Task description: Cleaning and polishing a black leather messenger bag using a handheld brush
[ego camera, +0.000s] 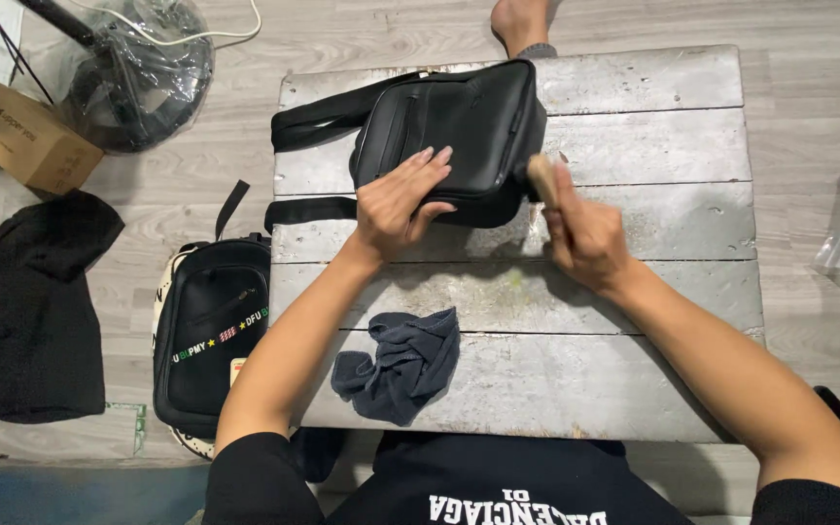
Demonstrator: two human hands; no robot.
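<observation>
I press my left hand flat on the black bag; my right hand grips a brush, scrubbing its side. Next: steady strokes.

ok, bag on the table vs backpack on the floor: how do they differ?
The shoulder bag lies on the wooden table; the backpack lies on the floor beside it. The shoulder bag is plain black; the backpack has a pale patterned edge and coloured marks across its front. The left hand presses on the shoulder bag and the right hand works at its edge; nothing touches the backpack. Both are mainly black.
</observation>
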